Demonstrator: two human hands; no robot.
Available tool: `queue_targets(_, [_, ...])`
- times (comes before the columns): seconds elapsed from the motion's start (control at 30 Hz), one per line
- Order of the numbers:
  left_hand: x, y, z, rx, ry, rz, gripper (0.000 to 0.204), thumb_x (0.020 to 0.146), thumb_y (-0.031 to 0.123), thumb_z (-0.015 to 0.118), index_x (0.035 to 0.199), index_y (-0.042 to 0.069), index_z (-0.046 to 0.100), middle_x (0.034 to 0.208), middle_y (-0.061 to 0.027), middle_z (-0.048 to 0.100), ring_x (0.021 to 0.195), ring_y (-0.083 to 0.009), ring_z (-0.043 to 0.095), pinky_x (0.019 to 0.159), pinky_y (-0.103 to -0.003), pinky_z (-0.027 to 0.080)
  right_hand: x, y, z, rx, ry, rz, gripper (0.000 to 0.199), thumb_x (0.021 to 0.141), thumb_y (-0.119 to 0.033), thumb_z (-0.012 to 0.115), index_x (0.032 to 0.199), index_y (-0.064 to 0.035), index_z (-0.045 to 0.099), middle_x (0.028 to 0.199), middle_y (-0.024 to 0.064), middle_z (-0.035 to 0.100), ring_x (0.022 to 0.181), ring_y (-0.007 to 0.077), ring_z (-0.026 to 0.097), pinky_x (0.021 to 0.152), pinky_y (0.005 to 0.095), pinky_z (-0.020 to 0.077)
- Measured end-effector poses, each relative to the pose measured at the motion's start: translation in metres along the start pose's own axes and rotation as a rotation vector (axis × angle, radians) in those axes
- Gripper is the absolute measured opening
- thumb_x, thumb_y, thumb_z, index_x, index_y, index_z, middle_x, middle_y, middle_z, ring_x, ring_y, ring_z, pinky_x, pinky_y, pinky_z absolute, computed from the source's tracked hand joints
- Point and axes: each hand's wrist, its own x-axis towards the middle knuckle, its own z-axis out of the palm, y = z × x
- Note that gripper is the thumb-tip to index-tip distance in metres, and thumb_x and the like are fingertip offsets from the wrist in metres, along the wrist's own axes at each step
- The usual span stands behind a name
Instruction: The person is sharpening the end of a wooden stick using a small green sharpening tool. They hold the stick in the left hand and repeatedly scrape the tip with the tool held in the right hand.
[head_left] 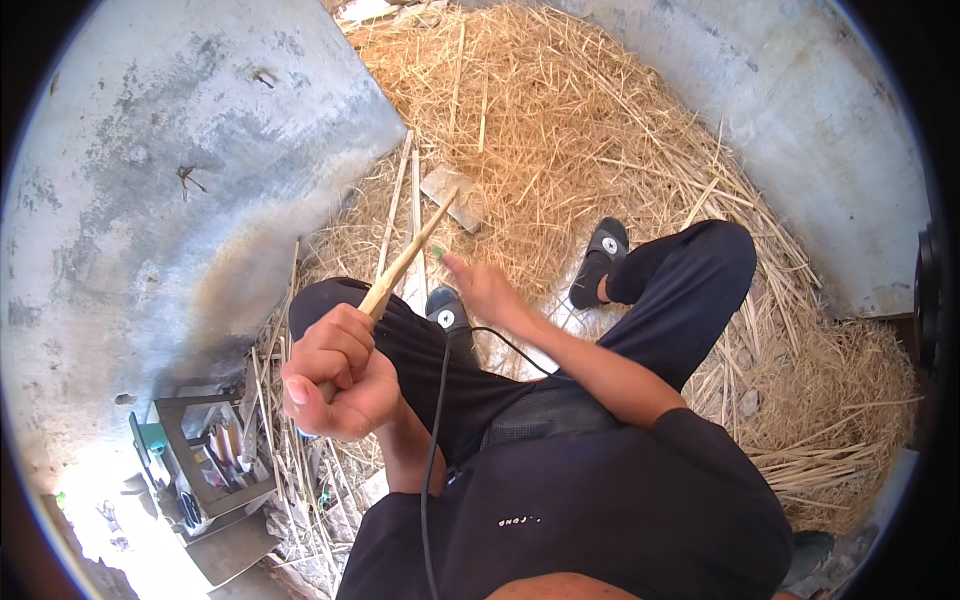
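1. Lowest in the frame you see your own dark long-sleeved top (600,510), with a thin black cable (436,420) running up across it toward your knees.
2. Your left hand (335,378) sits at centre left, its fingers curled tight into a fist around the lower end of a pale, peeled wooden stick (410,258).
3. That stick rises diagonally toward the upper right, from your fist to a point just short of the frame's centre top.
4. At the stick's far end lies a flat, grey, wedge-shaped metal blade (455,196) on the straw; it looks joined to the stick like a hoe head, though you cannot tell the joint for certain.
5. Your right hand (482,287) reaches out at mid frame, just right of the stick, fingers loosely spread and holding nothing, with a small green object (438,253) at its fingertips.
6. Your legs in dark trousers (690,290) are bent, and your feet wear black slip-on sandals (600,262), one near the centre and one further right.
7. At lower left a small grey open-fronted box of mixed tools (212,462) stands beside loose stalks.
8. Beyond everything, a bed of dry yellow straw (580,110) fills the upper centre, between grey concrete walls (160,160) at left and right.
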Motion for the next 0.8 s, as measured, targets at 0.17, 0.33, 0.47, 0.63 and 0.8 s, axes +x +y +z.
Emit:
queue_targets(0.17, [0.013,0.003,-0.011,0.011,-0.157,-0.011,0.044,0.09,0.029,0.034,0.053,0.005,0.036,0.041,-0.0066,0.035,0.035,-0.0152,0.033,0.038,-0.029,0.028,0.016,0.03,-0.017,-0.194,-0.022,0.486,0.052,0.096,-0.04,0.038,0.069,0.001,0.057,0.05,0.0122,0.049,0.047,0.0259,0.05,0.053,0.0379,0.0422])
queue_targets(0.33, [0.04,0.002,-0.02,0.273,-0.356,-0.015,0.05,0.09,0.038,0.033,0.054,0.004,0.04,0.043,-0.0065,0.041,0.041,-0.0205,0.042,0.044,-0.034,0.034,0.0,0.003,-0.012,0.187,0.125,0.071,0.04,0.095,-0.038,0.039,0.096,-0.0013,0.054,0.058,0.0138,0.051,0.052,0.0275,0.052,0.053,0.0379,0.0394])
queue_targets(0.47, [0.067,-0.004,-0.025,0.319,-0.518,-0.049,0.057,0.089,0.047,0.027,0.054,0.004,0.04,0.045,-0.0066,0.043,0.055,-0.0258,0.042,0.056,-0.036,0.034,-0.008,-0.026,-0.015,0.312,0.13,-0.147,0.032,0.096,-0.031,0.039,0.095,-0.0028,0.055,0.056,0.011,0.047,0.05,0.0206,0.05,0.05,0.0331,0.0374])
queue_targets(0.63, [0.071,-0.006,-0.03,0.368,-0.659,-0.032,0.051,0.083,0.045,0.03,0.05,0.008,0.036,0.042,-0.0066,0.039,0.062,-0.0231,0.03,0.062,-0.04,0.024,-0.002,-0.036,-0.012,0.17,0.104,-0.115,0.032,0.096,-0.028,0.039,0.083,-0.0013,0.05,0.052,0.0139,0.048,0.045,0.0298,0.051,0.046,0.0378,0.038])
queue_targets(0.8, [0.056,-0.008,-0.031,0.273,-0.544,0.087,0.048,0.084,0.036,0.033,0.049,0.006,0.04,0.04,-0.0056,0.044,0.042,-0.016,0.027,0.049,-0.034,0.024,-0.011,-0.037,-0.005,0.129,0.105,-0.233,0.026,0.093,-0.026,0.046,0.079,-0.0037,0.05,0.053,0.0174,0.05,0.047,0.0368,0.05,0.045,0.0446,0.0397])
